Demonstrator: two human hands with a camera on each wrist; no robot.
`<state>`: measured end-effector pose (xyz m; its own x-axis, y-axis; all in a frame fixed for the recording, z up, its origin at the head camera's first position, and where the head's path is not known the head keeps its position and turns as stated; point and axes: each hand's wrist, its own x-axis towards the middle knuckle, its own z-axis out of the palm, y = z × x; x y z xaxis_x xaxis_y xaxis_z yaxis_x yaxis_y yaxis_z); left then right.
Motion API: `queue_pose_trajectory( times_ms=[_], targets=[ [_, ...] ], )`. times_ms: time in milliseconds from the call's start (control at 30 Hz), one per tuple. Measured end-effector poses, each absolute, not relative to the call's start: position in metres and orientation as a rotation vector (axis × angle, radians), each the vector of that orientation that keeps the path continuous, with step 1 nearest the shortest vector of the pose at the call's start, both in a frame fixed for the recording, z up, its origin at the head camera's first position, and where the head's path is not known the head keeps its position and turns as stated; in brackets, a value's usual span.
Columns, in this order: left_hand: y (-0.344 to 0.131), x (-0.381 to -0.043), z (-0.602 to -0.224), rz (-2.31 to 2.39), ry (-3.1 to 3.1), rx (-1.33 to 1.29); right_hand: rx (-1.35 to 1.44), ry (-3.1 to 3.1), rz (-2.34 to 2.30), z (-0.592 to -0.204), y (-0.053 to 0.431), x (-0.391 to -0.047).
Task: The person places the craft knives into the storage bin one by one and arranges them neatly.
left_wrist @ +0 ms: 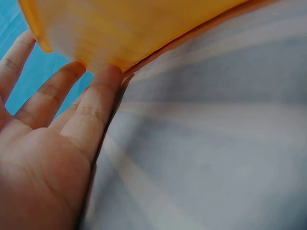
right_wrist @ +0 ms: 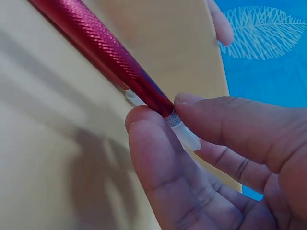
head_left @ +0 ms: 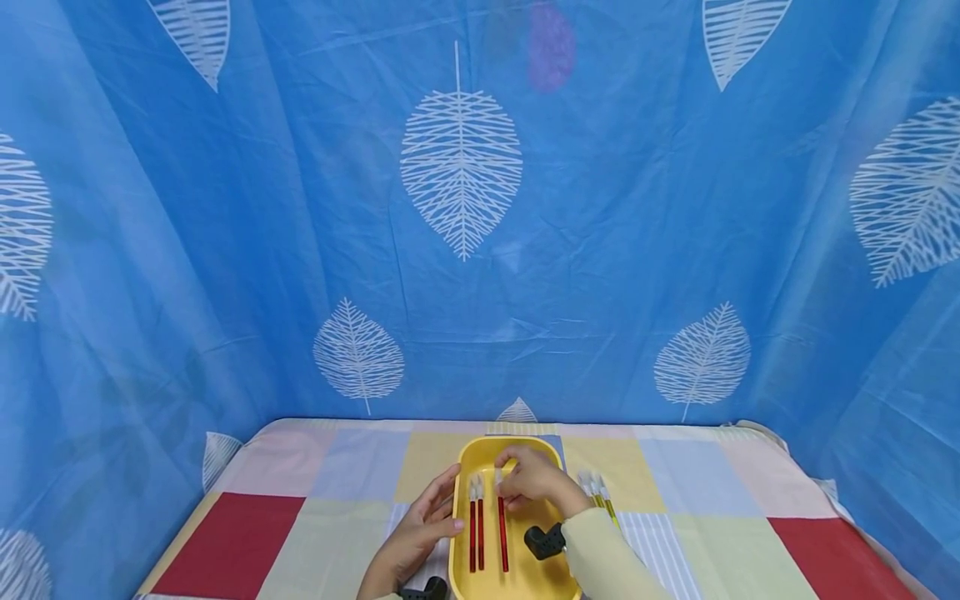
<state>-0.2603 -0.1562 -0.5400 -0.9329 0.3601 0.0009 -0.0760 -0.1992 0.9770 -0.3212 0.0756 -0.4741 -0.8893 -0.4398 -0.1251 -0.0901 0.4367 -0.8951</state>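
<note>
Blue cloth backdrop (head_left: 585, 208), printed with white leaves (head_left: 461, 167), encloses the rear and both sides. Below it stands the worktop (head_left: 360, 467), spread with patchwork in red, cream, pale blue and stripes; near its middle, at the person's side, lies a deep yellow tray (head_left: 543, 583) with rounded corners, its long sides running front to back.

The right hand (head_left: 532, 477) reaches into the tray. The left hand (head_left: 420, 525) is at the left wall, fingers spread with tips touching the outside, thumb at the rim.

The governing relation: the held red craft knife (head_left: 503, 537), identified by its slim knurled handle, lies within the tray's outline, and its handle extends from the right grip toward the person. Its long axis is nearly parallel to two resting red craft knives (head_left: 481, 533), side by side to its left with a gap between. The right hand is the nearer, thumb and finger pinching this knife near its tip end; whether its handle touches the tray floor cannot be told. Several yellow-handled tools (head_left: 609, 507) lie outside, just beyond the right wall, partly hidden by the sleeve (head_left: 611, 554).

Smallest details: a pale cap (right_wrist: 186, 136) and a silvery knurled collar (right_wrist: 171, 119), both at the pinch.
</note>
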Motion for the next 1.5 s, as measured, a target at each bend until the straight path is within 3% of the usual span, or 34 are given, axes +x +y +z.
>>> queue_pose_trajectory(
  times_ms=[1500],
  targets=[
    [-0.156, -0.260, -0.540, 2.211, 1.826, 0.361, -0.329, 2.429, -1.292, -0.484, 0.047, -0.331]
  ],
)
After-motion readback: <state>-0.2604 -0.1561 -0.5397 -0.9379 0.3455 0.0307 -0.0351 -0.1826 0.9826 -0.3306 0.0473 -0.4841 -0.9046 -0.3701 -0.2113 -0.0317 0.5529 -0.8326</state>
